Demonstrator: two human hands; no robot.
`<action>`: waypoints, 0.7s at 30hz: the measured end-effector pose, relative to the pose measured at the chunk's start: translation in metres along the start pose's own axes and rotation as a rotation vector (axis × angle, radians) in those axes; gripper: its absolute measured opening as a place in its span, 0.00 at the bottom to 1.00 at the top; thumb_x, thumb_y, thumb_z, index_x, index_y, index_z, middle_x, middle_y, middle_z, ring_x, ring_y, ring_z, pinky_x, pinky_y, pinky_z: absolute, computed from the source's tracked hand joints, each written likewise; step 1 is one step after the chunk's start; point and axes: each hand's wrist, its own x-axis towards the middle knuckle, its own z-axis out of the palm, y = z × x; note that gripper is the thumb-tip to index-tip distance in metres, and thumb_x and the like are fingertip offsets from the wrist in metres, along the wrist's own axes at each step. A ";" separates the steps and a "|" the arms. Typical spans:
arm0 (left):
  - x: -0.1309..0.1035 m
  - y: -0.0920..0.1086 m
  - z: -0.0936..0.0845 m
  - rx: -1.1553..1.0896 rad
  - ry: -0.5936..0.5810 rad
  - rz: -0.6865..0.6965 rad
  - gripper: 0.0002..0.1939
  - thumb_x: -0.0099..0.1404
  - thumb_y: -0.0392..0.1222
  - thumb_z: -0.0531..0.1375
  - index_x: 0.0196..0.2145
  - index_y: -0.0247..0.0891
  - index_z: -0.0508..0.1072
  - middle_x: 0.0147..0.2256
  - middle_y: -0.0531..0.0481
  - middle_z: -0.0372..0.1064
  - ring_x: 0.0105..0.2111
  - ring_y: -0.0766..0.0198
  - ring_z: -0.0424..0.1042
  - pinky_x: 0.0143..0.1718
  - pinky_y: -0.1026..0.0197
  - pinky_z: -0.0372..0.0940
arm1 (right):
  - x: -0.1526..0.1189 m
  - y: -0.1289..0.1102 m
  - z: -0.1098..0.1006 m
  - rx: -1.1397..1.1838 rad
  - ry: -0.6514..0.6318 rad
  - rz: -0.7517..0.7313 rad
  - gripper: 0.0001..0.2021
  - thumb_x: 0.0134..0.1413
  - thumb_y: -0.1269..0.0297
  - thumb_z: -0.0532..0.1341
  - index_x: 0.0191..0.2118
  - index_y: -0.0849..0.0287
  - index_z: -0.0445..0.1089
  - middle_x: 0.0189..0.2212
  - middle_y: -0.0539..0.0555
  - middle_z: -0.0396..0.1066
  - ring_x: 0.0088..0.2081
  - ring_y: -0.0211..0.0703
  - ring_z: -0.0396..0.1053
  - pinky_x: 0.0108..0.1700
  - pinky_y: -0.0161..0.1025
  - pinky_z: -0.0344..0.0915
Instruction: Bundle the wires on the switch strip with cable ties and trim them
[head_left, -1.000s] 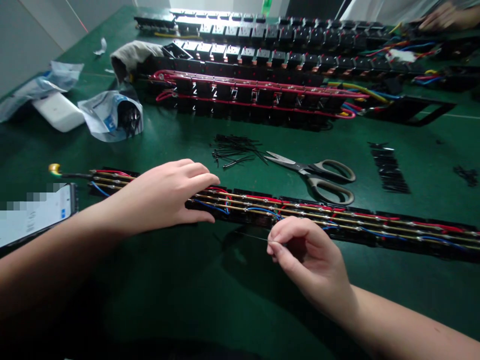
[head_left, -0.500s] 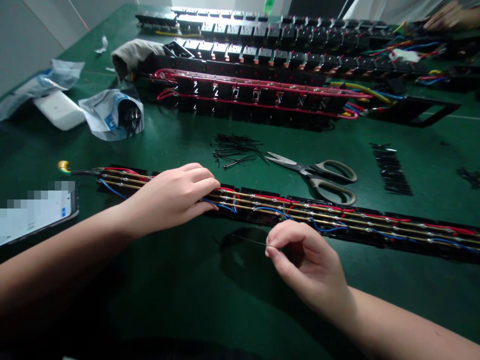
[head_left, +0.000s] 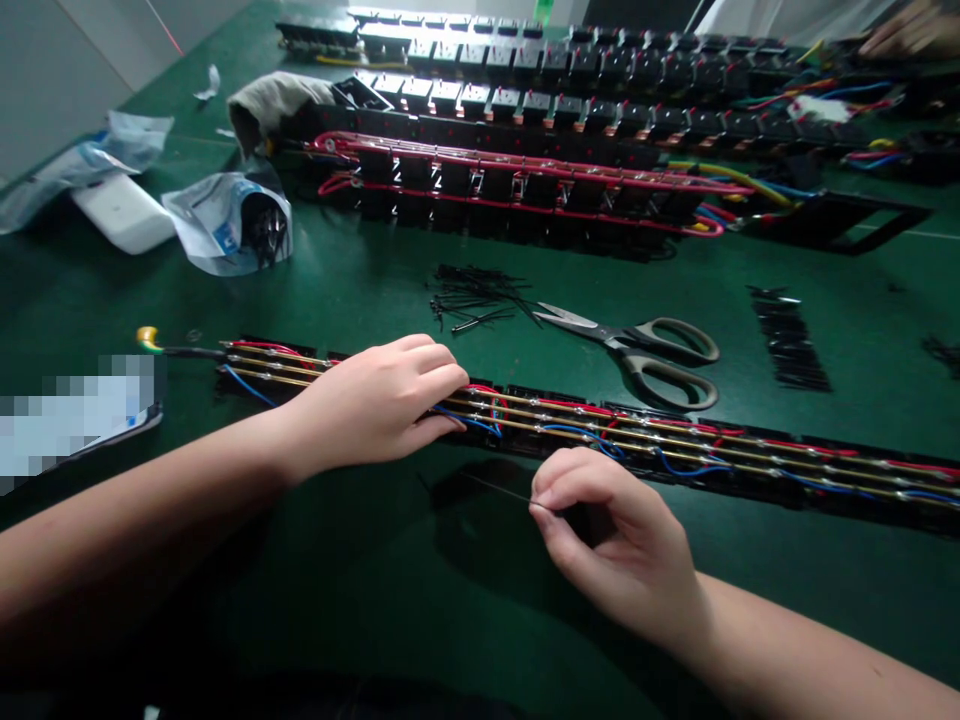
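A long black power strip (head_left: 697,450), with brass rails and red and blue wires along its open back, lies across the table. My left hand (head_left: 382,395) is closed over its left half, thumb on the near edge and fingers across the far one. Just in front of the strip, my right hand (head_left: 619,530) pinches the end of a thin black cable tie (head_left: 499,489) between thumb and forefinger. The tie points left, apart from the strip. Behind the strip lie a loose pile of black cable ties (head_left: 480,300) and a pair of scissors (head_left: 622,342).
More strips with sockets (head_left: 517,185) fill the back. A plastic bag (head_left: 214,225), a white box (head_left: 124,215) and a phone (head_left: 142,425) are at left. Black ties (head_left: 791,340) lie in a row at right. Another person's hand (head_left: 911,30) shows at the far right.
The power strip has slid to the right with my left hand on it. My right hand stays nearly in place, still pinching the cable tie. The view has shifted slightly.
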 end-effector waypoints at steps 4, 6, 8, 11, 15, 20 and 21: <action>0.000 0.001 0.003 -0.017 0.000 -0.059 0.14 0.69 0.43 0.59 0.48 0.33 0.72 0.43 0.43 0.73 0.44 0.53 0.72 0.45 0.52 0.70 | 0.010 -0.005 -0.010 -0.103 0.014 -0.139 0.16 0.49 0.81 0.62 0.41 0.53 0.68 0.33 0.52 0.72 0.33 0.40 0.73 0.33 0.38 0.74; 0.000 0.001 0.003 -0.029 -0.008 -0.069 0.16 0.69 0.44 0.58 0.51 0.35 0.71 0.44 0.43 0.73 0.46 0.52 0.72 0.46 0.52 0.70 | 0.021 -0.008 -0.015 -0.199 0.028 -0.233 0.17 0.48 0.80 0.63 0.42 0.52 0.68 0.34 0.54 0.74 0.35 0.43 0.74 0.36 0.43 0.75; 0.000 0.002 0.003 -0.038 -0.020 -0.065 0.15 0.69 0.43 0.58 0.51 0.35 0.71 0.45 0.43 0.73 0.46 0.52 0.71 0.47 0.52 0.69 | 0.032 -0.008 -0.018 -0.282 0.038 -0.323 0.17 0.47 0.79 0.63 0.40 0.51 0.68 0.34 0.54 0.75 0.35 0.45 0.74 0.37 0.45 0.75; 0.000 0.003 0.002 -0.043 -0.028 -0.061 0.14 0.67 0.41 0.59 0.49 0.36 0.73 0.44 0.44 0.73 0.45 0.53 0.71 0.45 0.53 0.69 | 0.046 -0.003 -0.018 -0.392 0.052 -0.441 0.15 0.46 0.77 0.64 0.38 0.52 0.66 0.34 0.54 0.76 0.35 0.45 0.74 0.37 0.45 0.75; 0.000 0.004 0.002 -0.038 -0.012 -0.052 0.14 0.68 0.42 0.58 0.49 0.35 0.74 0.43 0.44 0.74 0.44 0.54 0.70 0.45 0.53 0.69 | 0.048 0.006 -0.017 -0.636 -0.041 -0.609 0.09 0.50 0.72 0.66 0.35 0.53 0.67 0.35 0.54 0.79 0.37 0.45 0.76 0.37 0.43 0.77; 0.001 0.005 0.001 -0.040 -0.021 -0.036 0.14 0.69 0.43 0.58 0.48 0.35 0.74 0.43 0.43 0.73 0.43 0.54 0.69 0.45 0.53 0.68 | 0.045 0.009 -0.020 -0.765 -0.145 -0.727 0.06 0.51 0.71 0.67 0.30 0.53 0.70 0.35 0.52 0.80 0.36 0.43 0.77 0.37 0.40 0.77; 0.001 0.005 0.001 -0.047 -0.029 -0.041 0.14 0.69 0.43 0.58 0.48 0.35 0.74 0.43 0.44 0.73 0.43 0.54 0.69 0.45 0.53 0.68 | 0.045 0.009 -0.020 -0.769 -0.153 -0.741 0.06 0.51 0.71 0.68 0.30 0.54 0.71 0.34 0.53 0.80 0.37 0.43 0.77 0.37 0.40 0.77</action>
